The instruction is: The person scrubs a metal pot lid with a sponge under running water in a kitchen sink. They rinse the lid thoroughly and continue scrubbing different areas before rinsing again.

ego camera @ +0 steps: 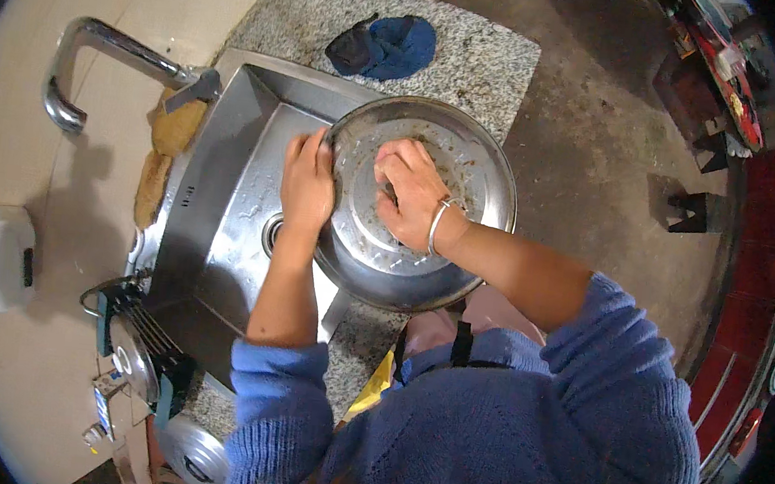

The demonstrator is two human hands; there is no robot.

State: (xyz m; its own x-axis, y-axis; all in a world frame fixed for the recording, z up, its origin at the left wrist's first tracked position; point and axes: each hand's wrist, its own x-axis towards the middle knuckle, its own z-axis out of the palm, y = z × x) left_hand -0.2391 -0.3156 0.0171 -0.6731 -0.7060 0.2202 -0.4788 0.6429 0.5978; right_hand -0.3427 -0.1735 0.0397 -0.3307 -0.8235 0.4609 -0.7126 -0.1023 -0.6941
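Note:
A large round metal pan or basin [411,290], its surface spotted with brown residue, rests across the right edge of the stainless steel sink [248,159]. My left hand [309,182] grips its left rim over the sink. On the inner part of the pan lies my right hand [410,192], fingers curled, with a small dark thing partly visible under them; what it is cannot be told. A bracelet circles my right wrist. The sink drain [272,232] shows beside my left forearm.
Behind the sink stand a chrome faucet [126,52] and yellow-brown sponges or cloths [178,125]. A blue cloth cap [399,47] lies on the granite counter [475,54]. A rack [140,337] with a metal lid is at lower left; a small stool [698,212] stands on the floor.

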